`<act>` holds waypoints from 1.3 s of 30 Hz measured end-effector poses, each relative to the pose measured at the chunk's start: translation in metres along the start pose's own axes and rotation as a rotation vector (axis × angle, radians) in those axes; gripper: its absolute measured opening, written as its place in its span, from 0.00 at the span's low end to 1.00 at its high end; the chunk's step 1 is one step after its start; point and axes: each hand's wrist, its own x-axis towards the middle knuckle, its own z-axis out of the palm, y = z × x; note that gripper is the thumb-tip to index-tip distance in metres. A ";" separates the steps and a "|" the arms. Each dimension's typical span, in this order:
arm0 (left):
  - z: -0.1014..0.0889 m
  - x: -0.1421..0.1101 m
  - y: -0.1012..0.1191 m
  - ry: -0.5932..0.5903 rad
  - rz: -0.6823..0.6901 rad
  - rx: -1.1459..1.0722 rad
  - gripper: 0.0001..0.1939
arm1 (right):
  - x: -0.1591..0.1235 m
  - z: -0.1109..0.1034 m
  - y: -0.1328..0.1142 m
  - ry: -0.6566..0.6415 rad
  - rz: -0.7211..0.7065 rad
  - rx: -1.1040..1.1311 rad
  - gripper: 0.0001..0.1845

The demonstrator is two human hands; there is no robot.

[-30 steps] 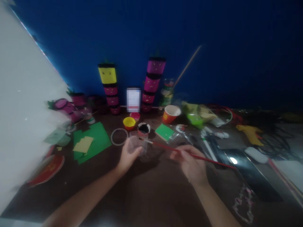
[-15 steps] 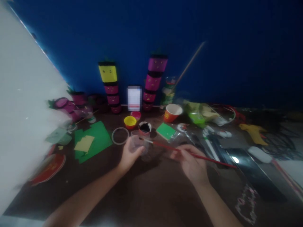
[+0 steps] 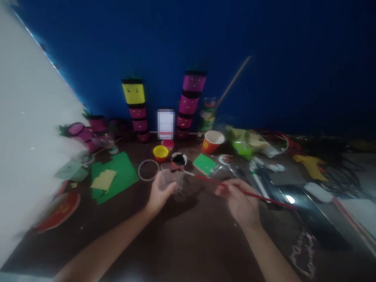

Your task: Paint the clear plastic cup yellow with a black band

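My left hand (image 3: 161,191) is closed around a clear plastic cup (image 3: 173,179), thumb on the near side. My right hand (image 3: 241,199) grips a long red-handled paintbrush (image 3: 213,180) like a pen. The brush tip reaches the rim area of the clear cup; whether it touches cannot be told. Just behind the clear cup stands a small cup of black paint (image 3: 178,159). Beside that are a yellow paint cup (image 3: 160,152) and a pink paint cup (image 3: 168,145). A clear ring (image 3: 148,170) lies left of my left hand.
Stacked purple towers (image 3: 189,103) with faces stand against the blue wall, around a propped phone (image 3: 166,124). Green sheets (image 3: 117,176) lie left. A red paper cup (image 3: 212,141), a glue gun (image 3: 311,165), a dark glossy panel (image 3: 314,217) and a beaded string (image 3: 304,254) are right.
My right hand has drawn the brush slightly to the right, so its tip sits nearer the clear cup's right rim. My left hand keeps its hold on the cup. The view has shifted slightly.
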 end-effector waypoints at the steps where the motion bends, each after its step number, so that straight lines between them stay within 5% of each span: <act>1: 0.000 0.000 0.000 0.003 -0.004 -0.004 0.25 | 0.000 0.000 -0.001 0.008 -0.006 0.009 0.05; 28: 0.001 0.001 0.000 0.077 0.007 -0.034 0.25 | 0.002 0.001 0.001 0.077 -0.015 0.010 0.05; 39: 0.003 -0.001 0.002 0.061 0.052 0.018 0.24 | -0.014 0.014 0.004 -0.064 -0.009 -0.012 0.06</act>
